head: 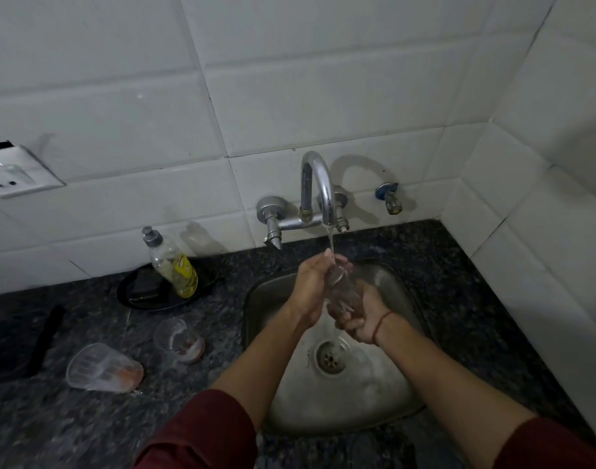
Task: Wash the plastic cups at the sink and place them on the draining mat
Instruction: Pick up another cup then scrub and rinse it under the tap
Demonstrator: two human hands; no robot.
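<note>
A clear plastic cup [344, 290] is held over the steel sink [384, 394], its mouth tilted up under the water running from the chrome tap [318, 187]. My right hand [359, 319] grips the cup's lower end. My left hand [311, 286] wraps the cup's upper side, fingers at the rim under the stream. Two more clear cups rest on the dark counter to the left: one upright [178, 339] with reddish residue at its bottom, one lying on its side [103, 367]. A dark mat [15, 346] lies at the far left.
A dish soap bottle [172, 265] leans on a black tray [147, 292] behind the cups. A wall socket [15, 174] sits at the left. A small valve [389, 198] sticks out right of the tap. White tiled walls close off the back and right.
</note>
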